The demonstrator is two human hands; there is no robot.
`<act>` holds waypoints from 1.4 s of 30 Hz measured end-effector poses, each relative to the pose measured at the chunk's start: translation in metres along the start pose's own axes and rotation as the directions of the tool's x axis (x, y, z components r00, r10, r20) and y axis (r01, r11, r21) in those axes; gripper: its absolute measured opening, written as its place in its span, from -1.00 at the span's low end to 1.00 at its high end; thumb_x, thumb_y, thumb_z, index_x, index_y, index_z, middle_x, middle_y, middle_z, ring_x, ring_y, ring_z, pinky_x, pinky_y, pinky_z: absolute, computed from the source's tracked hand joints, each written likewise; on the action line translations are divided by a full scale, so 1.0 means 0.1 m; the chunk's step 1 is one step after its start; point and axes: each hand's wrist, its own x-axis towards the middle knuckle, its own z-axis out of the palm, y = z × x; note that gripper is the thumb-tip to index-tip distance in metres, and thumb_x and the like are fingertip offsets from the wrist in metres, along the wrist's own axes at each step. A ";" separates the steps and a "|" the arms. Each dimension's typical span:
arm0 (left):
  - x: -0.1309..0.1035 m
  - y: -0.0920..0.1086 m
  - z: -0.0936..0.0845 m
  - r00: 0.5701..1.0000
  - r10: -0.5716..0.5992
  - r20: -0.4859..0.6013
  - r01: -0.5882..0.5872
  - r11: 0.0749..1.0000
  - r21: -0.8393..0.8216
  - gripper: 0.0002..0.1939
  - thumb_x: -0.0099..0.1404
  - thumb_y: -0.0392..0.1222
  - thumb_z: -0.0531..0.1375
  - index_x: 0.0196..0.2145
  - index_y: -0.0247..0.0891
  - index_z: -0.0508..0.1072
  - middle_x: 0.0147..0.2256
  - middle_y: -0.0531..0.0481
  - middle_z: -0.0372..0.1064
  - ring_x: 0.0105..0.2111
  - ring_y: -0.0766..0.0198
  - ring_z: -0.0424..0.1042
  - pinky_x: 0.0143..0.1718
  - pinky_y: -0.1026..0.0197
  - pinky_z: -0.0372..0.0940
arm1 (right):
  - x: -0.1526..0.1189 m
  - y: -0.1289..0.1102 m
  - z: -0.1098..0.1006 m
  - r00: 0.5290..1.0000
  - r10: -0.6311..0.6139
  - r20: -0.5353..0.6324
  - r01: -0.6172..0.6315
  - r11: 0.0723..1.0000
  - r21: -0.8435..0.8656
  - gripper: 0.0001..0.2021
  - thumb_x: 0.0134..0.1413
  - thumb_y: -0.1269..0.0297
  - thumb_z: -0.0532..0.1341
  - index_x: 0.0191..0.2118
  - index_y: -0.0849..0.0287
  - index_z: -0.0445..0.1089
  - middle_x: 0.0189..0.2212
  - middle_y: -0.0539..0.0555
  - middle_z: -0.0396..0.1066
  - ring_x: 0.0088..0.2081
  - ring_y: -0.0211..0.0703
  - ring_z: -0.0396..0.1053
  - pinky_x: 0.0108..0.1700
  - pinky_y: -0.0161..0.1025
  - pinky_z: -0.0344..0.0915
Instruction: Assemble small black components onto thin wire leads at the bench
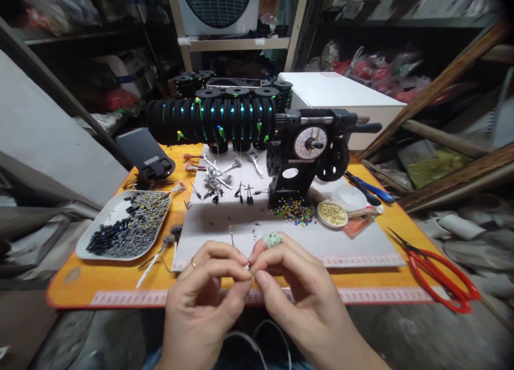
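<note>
My left hand point(214, 292) and my right hand point(295, 284) meet fingertip to fingertip above the front edge of the white board point(361, 244). Both are pinched on something too small to make out. A ring is on a left finger, and a green wrap point(272, 240) covers a right fingertip. Beyond them, small black pieces with wires point(249, 198) and white-stemmed bundles point(257, 165) lie on the board. A winding device with a dial point(311, 143) carries a long black spool roll point(212, 121) wound with line. Colored beads point(295, 210) lie at its foot.
At left are a white tray point(82, 242) of black and grey pieces and a phone stand point(145, 153). To the right lie red scissors point(441, 276), blue-handled pliers point(371, 188) and a dish of golden bits point(332, 213). A white box point(341, 91) stands behind, near shelves.
</note>
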 end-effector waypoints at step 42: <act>-0.10 -0.23 -0.17 0.913 0.289 0.288 -0.404 0.743 0.534 -0.60 0.29 -0.53 0.20 -0.01 -0.15 0.52 -0.04 -0.10 0.55 -0.13 0.21 0.59 -0.05 0.27 0.46 | -0.07 0.25 -0.13 0.989 -0.144 -0.009 0.126 0.889 -0.439 -0.85 0.07 0.57 0.13 -0.33 0.15 0.26 -0.45 -0.06 0.21 -0.49 -0.34 0.25 -0.52 -0.40 0.19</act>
